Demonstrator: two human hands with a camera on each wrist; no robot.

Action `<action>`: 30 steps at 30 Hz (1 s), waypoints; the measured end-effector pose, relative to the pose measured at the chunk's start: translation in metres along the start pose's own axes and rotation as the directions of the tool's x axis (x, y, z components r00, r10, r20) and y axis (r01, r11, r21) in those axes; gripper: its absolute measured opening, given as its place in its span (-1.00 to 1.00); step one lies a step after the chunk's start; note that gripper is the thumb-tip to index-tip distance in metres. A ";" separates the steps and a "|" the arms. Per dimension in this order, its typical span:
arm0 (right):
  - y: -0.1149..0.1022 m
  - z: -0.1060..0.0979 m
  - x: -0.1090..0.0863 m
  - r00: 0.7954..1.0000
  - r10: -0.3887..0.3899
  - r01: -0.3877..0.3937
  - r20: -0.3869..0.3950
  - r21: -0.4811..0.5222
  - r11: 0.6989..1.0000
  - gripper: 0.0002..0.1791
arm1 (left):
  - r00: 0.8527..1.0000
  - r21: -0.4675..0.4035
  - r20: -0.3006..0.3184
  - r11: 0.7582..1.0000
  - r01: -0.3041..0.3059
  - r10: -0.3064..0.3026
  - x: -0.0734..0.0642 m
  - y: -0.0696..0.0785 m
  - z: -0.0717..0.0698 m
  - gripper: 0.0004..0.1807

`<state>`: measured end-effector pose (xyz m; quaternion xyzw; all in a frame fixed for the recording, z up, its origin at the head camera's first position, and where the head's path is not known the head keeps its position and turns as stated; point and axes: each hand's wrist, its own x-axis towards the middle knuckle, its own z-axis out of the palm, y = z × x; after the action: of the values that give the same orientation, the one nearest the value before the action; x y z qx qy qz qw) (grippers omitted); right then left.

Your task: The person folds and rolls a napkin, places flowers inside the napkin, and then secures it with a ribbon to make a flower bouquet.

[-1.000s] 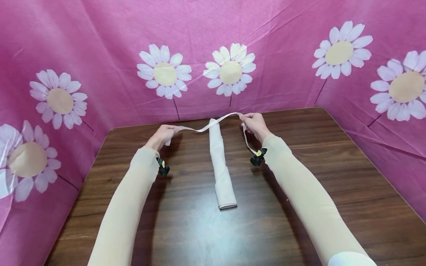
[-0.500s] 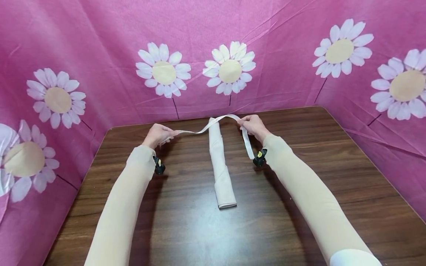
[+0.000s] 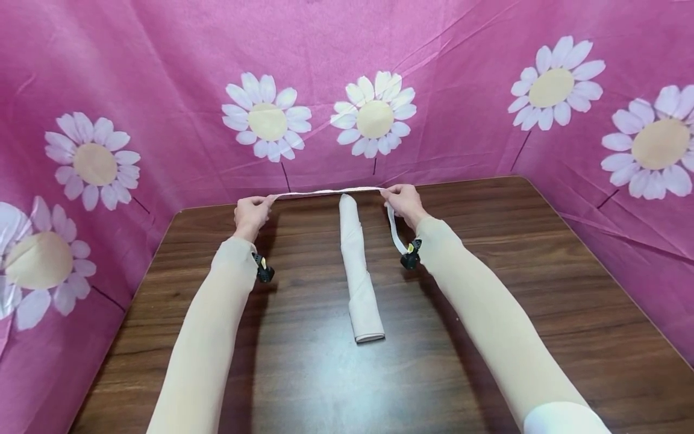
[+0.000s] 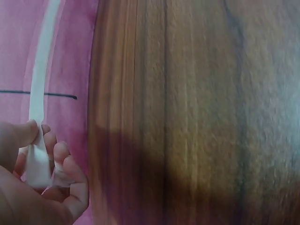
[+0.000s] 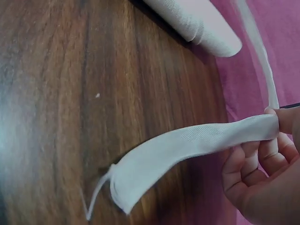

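A white ribbon (image 3: 325, 191) stretches nearly straight between both hands, just past the far end of a rolled cloth (image 3: 359, 274). My left hand (image 3: 253, 212) pinches one end between thumb and fingers; in the left wrist view a short tail of the ribbon (image 4: 39, 164) lies within the palm. My right hand (image 3: 403, 202) pinches the other side, and a loose length hangs down toward the wrist. Seen by the right wrist camera, that hanging ribbon (image 5: 187, 143) has a frayed thread at its tip. The off-white roll lies lengthwise on the table, touched by neither hand.
The brown wood-grain table (image 3: 303, 386) ends at its far edge close to both hands. A pink curtain (image 3: 184, 72) with white daisies encloses the back and sides. Small black cameras (image 3: 264, 271) sit on the wrists.
The ribbon sagged in a wave across the roll's far end before; now it is drawn almost taut beyond that end. The left hand has risen toward the far edge. The roll stays put.
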<state>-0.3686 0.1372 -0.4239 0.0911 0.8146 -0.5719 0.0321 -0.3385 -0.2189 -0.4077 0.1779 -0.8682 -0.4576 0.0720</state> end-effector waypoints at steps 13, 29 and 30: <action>0.007 0.020 0.010 0.996 -0.045 0.024 -0.075 -0.262 0.965 -0.65 | 0.999 0.060 -0.001 0.997 0.039 -0.039 0.006 -0.024 0.003 -0.57; 0.008 0.023 0.014 0.999 0.048 -0.037 0.021 -0.382 0.923 -0.57 | 0.996 0.210 0.074 0.977 0.038 -0.054 0.010 -0.030 0.000 -0.59; 0.006 0.022 0.014 0.998 0.055 -0.039 0.030 -0.394 0.918 -0.58 | 0.995 0.212 0.085 0.976 0.040 -0.059 0.011 -0.030 -0.001 -0.60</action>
<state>-0.3826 0.1197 -0.4393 0.0907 0.9096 -0.3976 0.0796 -0.3408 -0.2388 -0.4318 0.1850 -0.9094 -0.3726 0.0020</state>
